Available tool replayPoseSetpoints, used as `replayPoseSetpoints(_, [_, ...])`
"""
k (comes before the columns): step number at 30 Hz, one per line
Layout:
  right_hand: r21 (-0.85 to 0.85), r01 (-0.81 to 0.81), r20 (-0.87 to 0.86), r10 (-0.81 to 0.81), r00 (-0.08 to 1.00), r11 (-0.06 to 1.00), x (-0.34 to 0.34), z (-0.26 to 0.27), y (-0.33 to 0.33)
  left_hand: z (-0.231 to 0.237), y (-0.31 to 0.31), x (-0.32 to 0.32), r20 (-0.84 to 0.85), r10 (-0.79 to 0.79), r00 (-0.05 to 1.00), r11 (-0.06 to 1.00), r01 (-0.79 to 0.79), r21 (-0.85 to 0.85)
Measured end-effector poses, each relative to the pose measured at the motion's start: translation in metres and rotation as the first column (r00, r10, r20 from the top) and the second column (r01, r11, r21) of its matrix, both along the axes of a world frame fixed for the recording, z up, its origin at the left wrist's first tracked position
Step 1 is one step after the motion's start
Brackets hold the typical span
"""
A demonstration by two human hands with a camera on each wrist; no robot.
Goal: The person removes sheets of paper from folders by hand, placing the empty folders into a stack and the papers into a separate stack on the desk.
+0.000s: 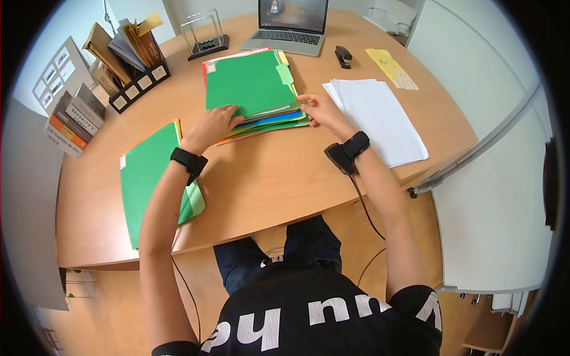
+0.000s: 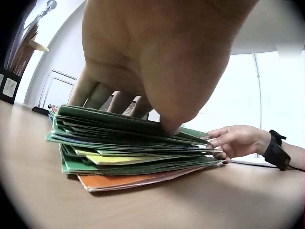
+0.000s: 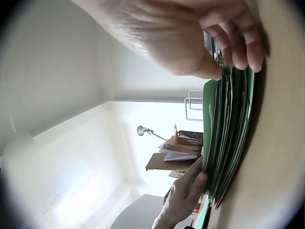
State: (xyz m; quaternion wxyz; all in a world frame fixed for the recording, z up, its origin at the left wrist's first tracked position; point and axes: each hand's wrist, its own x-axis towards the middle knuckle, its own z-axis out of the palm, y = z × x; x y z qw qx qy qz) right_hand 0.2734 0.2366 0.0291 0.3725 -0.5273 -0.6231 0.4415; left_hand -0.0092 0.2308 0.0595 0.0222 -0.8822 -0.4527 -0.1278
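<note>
A thick stack of folders [image 1: 249, 83] lies on the desk, green on top, with blue, yellow and orange edges showing lower down. My left hand [image 1: 211, 126] rests on the stack's near left part. In the left wrist view its fingers [image 2: 95, 95] stretch over the top cover and the thumb lies at the near edge. At the near right corner, my right hand [image 1: 323, 111] pinches folder edges between thumb and fingers. The right wrist view shows the thumb at the top cover's edge and the fingertips [image 3: 240, 59] against the side of the stack [image 3: 228, 129].
More green folders [image 1: 148, 172] lie at the left. White paper sheets [image 1: 380, 118] are on the right, near a black stapler [image 1: 342, 57] and a yellow envelope [image 1: 392, 68]. Behind stand a laptop [image 1: 291, 38], a Newton's cradle [image 1: 208, 44], a file holder [image 1: 139, 86] and books [image 1: 77, 118].
</note>
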Motion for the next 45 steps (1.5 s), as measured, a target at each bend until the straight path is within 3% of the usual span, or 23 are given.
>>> replayPoseSetpoints(4, [0.047, 0.028, 0.065, -0.031, 0.997, 0.999, -0.003, 0.001, 0.000, 0.003, 0.004, -0.001, 0.040, -0.032, 0.999, 0.999, 0.032, 0.000])
replayPoseSetpoints(7, [0.071, 0.046, 0.037, -0.049, 0.998, 0.996, -0.005, 0.001, -0.001, 0.001, 0.007, -0.002, 0.008, 0.044, 0.999, 0.999, -0.044, 0.015])
replayPoseSetpoints(9, [0.089, 0.061, 0.004, -0.061, 0.998, 0.994, -0.004, -0.004, 0.007, 0.001, 0.003, -0.005, 0.079, -0.013, 0.997, 0.992, 0.003, 0.130])
replayPoseSetpoints(11, [0.200, 0.122, 0.034, -0.131, 0.991, 0.972, -0.004, -0.007, 0.015, 0.002, -0.001, -0.005, 0.103, 0.030, 0.994, 0.989, -0.044, 0.138])
replayPoseSetpoints(16, [0.227, 0.173, 0.154, -0.211, 0.965, 0.958, -0.004, 0.016, -0.002, 0.004, -0.020, 0.001, 0.274, 0.031, 0.961, 0.971, -0.094, 0.219])
replayPoseSetpoints(18, [0.209, 0.184, 0.159, -0.219, 0.963, 0.960, 0.000, 0.015, -0.002, 0.006, -0.025, 0.003, 0.453, 0.206, 0.867, 0.978, -0.196, -0.070])
replayPoseSetpoints(19, [0.168, 0.137, 0.113, -0.158, 0.981, 0.976, 0.003, 0.013, 0.002, 0.006, -0.028, 0.003, 0.455, 0.203, 0.867, 0.979, -0.194, -0.068])
replayPoseSetpoints(21, [0.135, 0.090, 0.064, -0.099, 0.993, 0.987, 0.005, 0.007, 0.007, 0.006, -0.034, 0.003, 0.772, 0.400, 0.495, 0.905, -0.079, -0.418])
replayPoseSetpoints(23, [0.267, 0.295, 0.156, -0.343, 0.926, 0.918, -0.004, 0.006, -0.004, 0.004, -0.042, 0.001, 0.785, 0.366, 0.500, 0.922, -0.078, -0.380])
replayPoseSetpoints(24, [0.212, 0.025, 0.063, -0.039, 0.997, 0.977, -0.003, 0.042, -0.030, 0.001, -0.046, 0.000, 0.796, 0.337, 0.503, 0.935, -0.079, -0.346])
replayPoseSetpoints(28, [0.314, -0.016, -0.011, 0.020, 1.000, 0.949, 0.004, 0.018, -0.012, 0.006, -0.072, -0.001, 0.782, 0.323, 0.533, 0.938, -0.073, -0.338])
replayPoseSetpoints(30, [-0.028, 0.054, -0.206, -0.059, 0.977, 0.998, 0.010, 0.019, -0.004, 0.004, -0.078, -0.005, 0.760, 0.417, 0.499, 0.881, -0.015, -0.473])
replayPoseSetpoints(31, [-0.029, 0.053, -0.205, -0.057, 0.977, 0.998, 0.011, 0.024, -0.008, 0.005, -0.082, -0.003, 0.760, 0.418, 0.497, 0.881, -0.016, -0.474])
replayPoseSetpoints(33, [-0.287, 0.066, -0.411, -0.185, 0.893, 0.956, 0.017, 0.037, -0.017, 0.008, -0.091, 0.003, 0.816, 0.375, 0.439, 0.901, 0.035, -0.432])
replayPoseSetpoints(35, [-0.285, 0.028, -0.442, -0.157, 0.883, 0.958, 0.019, 0.026, -0.010, 0.010, -0.095, 0.003, 0.787, 0.384, 0.483, 0.887, 0.043, -0.459])
replayPoseSetpoints(37, [0.153, 0.108, -0.196, -0.078, 0.978, 0.982, 0.012, 0.013, -0.011, 0.010, -0.098, 0.003, 0.758, 0.392, 0.521, 0.874, 0.045, -0.483])
replayPoseSetpoints(38, [0.154, 0.104, -0.194, -0.073, 0.978, 0.983, 0.013, 0.007, -0.007, 0.009, -0.100, 0.004, 0.776, 0.347, 0.527, 0.885, 0.091, -0.457])
replayPoseSetpoints(40, [0.141, 0.012, 0.044, -0.019, 0.999, 0.990, 0.015, -0.001, -0.002, 0.014, -0.106, 0.005, 0.790, 0.305, 0.532, 0.892, 0.130, -0.432])
replayPoseSetpoints(42, [0.096, 0.035, -0.033, -0.032, 0.999, 0.995, 0.018, 0.003, -0.005, 0.025, -0.115, 0.004, 0.497, 0.324, 0.805, 0.862, -0.035, -0.506])
replayPoseSetpoints(43, [0.051, 0.058, -0.106, -0.052, 0.993, 0.997, 0.016, 0.010, -0.009, 0.022, -0.117, 0.003, 0.500, 0.329, 0.801, 0.862, -0.040, -0.505])
replayPoseSetpoints(45, [0.154, 0.048, -0.122, -0.029, 0.992, 0.987, 0.014, 0.018, -0.015, 0.013, -0.121, 0.000, 0.462, 0.386, 0.798, 0.898, -0.210, -0.386])
